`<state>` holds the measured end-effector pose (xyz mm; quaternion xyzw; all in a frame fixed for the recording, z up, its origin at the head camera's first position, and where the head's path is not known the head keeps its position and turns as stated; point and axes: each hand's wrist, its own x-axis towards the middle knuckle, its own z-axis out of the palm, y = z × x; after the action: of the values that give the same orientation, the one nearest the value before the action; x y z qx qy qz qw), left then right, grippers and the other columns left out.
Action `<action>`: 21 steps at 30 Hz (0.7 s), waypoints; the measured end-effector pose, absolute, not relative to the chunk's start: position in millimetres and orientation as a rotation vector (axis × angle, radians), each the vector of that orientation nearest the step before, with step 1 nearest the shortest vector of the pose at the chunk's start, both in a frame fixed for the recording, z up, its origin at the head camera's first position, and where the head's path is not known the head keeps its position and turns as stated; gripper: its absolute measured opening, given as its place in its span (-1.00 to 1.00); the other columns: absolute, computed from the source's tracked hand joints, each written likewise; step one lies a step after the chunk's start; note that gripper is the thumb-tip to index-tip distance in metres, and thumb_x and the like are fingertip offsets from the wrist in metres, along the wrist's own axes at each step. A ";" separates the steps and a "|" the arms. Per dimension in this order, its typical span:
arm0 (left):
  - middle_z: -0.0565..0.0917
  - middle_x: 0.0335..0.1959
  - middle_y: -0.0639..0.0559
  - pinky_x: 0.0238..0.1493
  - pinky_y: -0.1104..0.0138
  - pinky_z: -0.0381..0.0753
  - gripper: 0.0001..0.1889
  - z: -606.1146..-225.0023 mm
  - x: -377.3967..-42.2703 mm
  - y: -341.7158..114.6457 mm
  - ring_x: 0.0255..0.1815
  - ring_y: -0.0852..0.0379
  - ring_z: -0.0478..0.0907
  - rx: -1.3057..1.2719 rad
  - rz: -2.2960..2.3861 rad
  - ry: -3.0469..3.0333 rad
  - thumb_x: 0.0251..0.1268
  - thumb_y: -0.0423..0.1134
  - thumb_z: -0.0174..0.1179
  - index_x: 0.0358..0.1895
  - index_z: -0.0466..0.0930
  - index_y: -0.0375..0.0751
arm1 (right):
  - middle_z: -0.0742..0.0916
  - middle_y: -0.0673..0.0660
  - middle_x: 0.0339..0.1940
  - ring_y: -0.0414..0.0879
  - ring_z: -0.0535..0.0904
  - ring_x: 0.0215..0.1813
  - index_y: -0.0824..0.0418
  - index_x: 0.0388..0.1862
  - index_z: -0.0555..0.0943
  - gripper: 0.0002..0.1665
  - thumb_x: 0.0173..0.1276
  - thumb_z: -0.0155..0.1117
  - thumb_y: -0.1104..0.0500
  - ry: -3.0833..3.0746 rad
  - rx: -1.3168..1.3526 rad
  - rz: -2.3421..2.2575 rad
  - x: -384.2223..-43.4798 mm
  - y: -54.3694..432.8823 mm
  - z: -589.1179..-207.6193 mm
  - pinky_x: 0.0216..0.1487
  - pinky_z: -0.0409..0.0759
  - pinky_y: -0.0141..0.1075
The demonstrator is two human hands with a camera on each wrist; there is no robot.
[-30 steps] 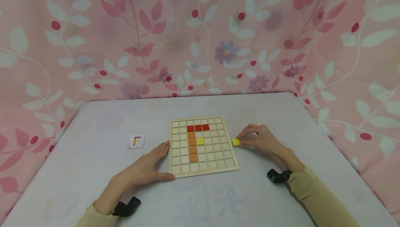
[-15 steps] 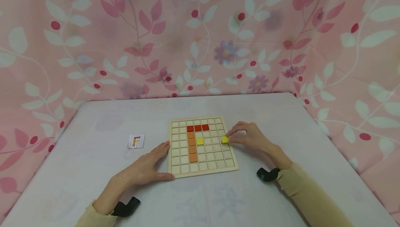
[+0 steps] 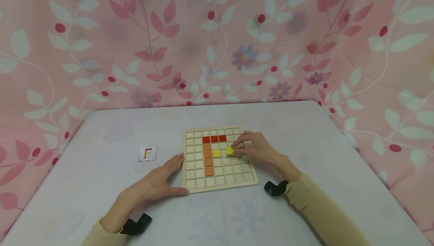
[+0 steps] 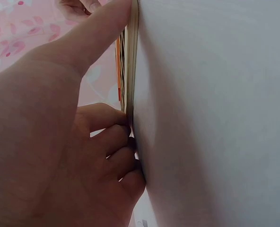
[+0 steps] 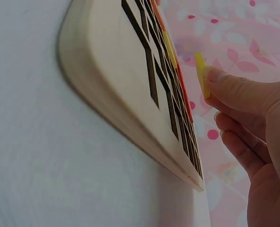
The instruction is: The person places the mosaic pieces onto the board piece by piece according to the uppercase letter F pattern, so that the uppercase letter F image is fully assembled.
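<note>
A pale wooden grid board (image 3: 239, 178) lies in the middle of the table. Three red tiles (image 3: 214, 139) form a row near its far side, with a column of several orange tiles (image 3: 208, 162) running down from the left one. Beside that column sits a yellow tile (image 3: 216, 153). My right hand (image 3: 255, 147) pinches a second yellow tile (image 5: 201, 71) between thumb and fingers; the right wrist view shows it raised above the board's surface. Along the board's left edge my left hand (image 3: 154, 182) rests with extended fingers, its thumb at the near left corner.
To the left of the board lies a small paper card (image 3: 147, 153) printed with a coloured grid pattern. A white cloth (image 3: 112, 174) covers the table, and a pink floral curtain (image 3: 190, 46) hangs behind it. Black devices (image 3: 275, 188) sit at both wrists.
My right hand has carried the yellow tile leftward, from beside the board's right edge to over the grid, close to the other yellow tile. The left hand and the board have stayed put.
</note>
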<state>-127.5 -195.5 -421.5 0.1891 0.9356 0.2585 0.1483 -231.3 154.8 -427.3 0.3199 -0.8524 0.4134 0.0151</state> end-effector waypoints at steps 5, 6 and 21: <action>0.01 0.65 -0.06 0.53 -0.18 0.06 0.19 -420.9 -127.5 -195.5 0.65 -0.15 -0.09 0.546 0.745 2.688 0.01 0.36 0.38 0.60 0.01 -0.21 | 0.74 -0.13 -0.28 -0.18 0.61 -0.08 -0.02 -0.29 0.82 -0.82 0.08 0.62 0.13 -2.723 0.934 1.293 -231.8 143.9 -427.8 0.08 0.54 -0.10; 0.01 0.65 -0.05 0.53 -0.18 0.06 0.19 -420.8 -127.6 -195.5 0.65 -0.15 -0.09 0.544 0.746 2.687 0.01 0.36 0.38 0.60 0.01 -0.21 | 0.75 -0.12 -0.28 -0.16 0.61 -0.08 -0.01 -0.29 0.82 -0.82 0.09 0.61 0.14 -2.727 0.926 1.300 -231.4 142.0 -427.3 0.09 0.54 -0.09; 0.00 0.65 -0.03 0.53 -0.18 0.06 0.21 -423.0 -128.6 -196.3 0.65 -0.14 -0.10 0.537 0.751 2.681 -0.01 0.39 0.38 0.61 0.00 -0.18 | 0.77 -0.05 -0.30 -0.14 0.62 -0.13 0.13 -0.28 0.83 -0.80 0.07 0.61 0.20 -2.672 1.010 1.220 -230.0 135.0 -432.6 0.05 0.61 -0.11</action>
<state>-128.6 -196.3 -423.0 0.1871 0.9345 0.2617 0.1527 -230.0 135.0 -432.6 0.3250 -0.8601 0.3928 0.0177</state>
